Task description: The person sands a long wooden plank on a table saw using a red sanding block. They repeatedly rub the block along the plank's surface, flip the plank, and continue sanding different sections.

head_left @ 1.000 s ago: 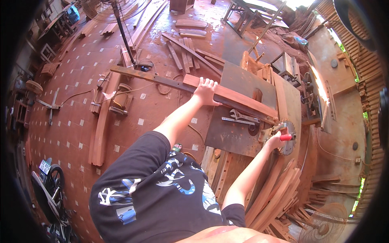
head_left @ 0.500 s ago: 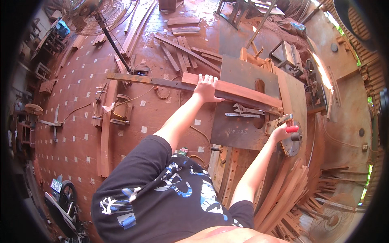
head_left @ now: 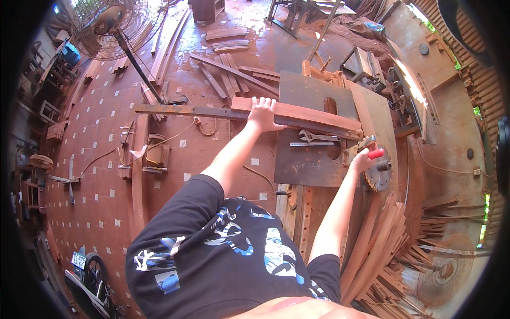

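A long reddish wooden board (head_left: 313, 117) lies across the dark metal saw table (head_left: 297, 173), alongside a long dark metal bar (head_left: 207, 111). My left hand (head_left: 262, 114) is wrapped over the board near its left end, thumb toward the bar. At the bar's right end, my right hand (head_left: 362, 160) is closed round a red handle (head_left: 375, 153) on a metal fitting. The toothed circular saw blade (head_left: 377, 178) stands just below and right of that hand. An adjustable wrench (head_left: 316, 138) and a steel ruler (head_left: 311, 144) lie on the table between my hands.
Wooden strips (head_left: 226, 74) lie on the tiled floor ahead. A standing fan (head_left: 119, 26) is at the far left, a motorbike (head_left: 93, 282) at the lower left. Stacked timber (head_left: 372, 250) lies right of my right arm. A small motor-like device (head_left: 155, 153) sits left.
The view has shifted slightly, so the surroundings sit a little farther left. Both hands keep their holds, and the board shows no clear movement against the table.
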A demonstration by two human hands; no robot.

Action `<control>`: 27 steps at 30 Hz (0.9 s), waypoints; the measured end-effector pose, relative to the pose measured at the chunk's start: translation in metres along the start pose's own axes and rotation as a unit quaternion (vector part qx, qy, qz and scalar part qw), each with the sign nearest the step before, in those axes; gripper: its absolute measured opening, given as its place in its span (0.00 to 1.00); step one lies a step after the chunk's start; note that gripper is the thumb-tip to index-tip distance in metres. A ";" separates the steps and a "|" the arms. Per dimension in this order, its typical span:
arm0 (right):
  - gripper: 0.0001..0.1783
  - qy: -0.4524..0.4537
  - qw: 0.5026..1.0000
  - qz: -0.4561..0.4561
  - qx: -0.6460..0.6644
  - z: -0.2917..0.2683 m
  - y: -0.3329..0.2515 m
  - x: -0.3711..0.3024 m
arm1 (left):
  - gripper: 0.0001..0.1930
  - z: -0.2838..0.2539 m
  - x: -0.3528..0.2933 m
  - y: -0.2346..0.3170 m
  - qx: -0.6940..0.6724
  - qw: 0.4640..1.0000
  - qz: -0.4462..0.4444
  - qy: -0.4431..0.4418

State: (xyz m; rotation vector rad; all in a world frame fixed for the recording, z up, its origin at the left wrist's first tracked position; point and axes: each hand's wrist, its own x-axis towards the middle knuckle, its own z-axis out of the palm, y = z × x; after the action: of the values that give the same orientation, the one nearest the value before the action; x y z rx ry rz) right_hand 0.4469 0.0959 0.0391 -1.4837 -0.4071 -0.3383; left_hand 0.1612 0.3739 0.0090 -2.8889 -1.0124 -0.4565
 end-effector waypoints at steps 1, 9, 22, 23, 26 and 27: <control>0.25 -0.004 1.000 -0.008 0.005 -0.001 0.001 0.003 | 0.59 0.002 0.000 0.002 -0.001 1.000 0.001 0.009; 0.25 -0.012 0.998 0.030 0.054 -0.016 0.001 0.010 | 0.61 -0.006 0.000 0.007 -0.032 0.999 0.013 -0.022; 0.23 -0.034 0.995 0.040 0.079 -0.049 -0.018 -0.021 | 0.57 -0.016 -0.053 0.016 -0.028 0.999 0.021 0.013; 0.23 -0.036 0.994 0.045 0.088 -0.056 -0.021 -0.023 | 0.57 -0.015 -0.060 0.016 -0.030 0.999 0.028 0.029; 0.22 -0.032 0.995 0.040 0.090 -0.070 -0.023 -0.034 | 0.58 -0.014 -0.077 0.020 -0.036 0.999 0.029 0.023; 0.22 -0.029 0.994 0.037 0.095 -0.075 -0.024 -0.037 | 0.58 -0.014 -0.083 0.023 -0.039 0.999 0.026 0.011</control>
State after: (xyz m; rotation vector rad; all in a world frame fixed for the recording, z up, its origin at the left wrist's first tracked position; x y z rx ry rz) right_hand 0.4077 0.0183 0.0402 -1.3214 -0.4182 -0.1924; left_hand 0.1095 0.3039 -0.0009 -2.9635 -0.9346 -0.5362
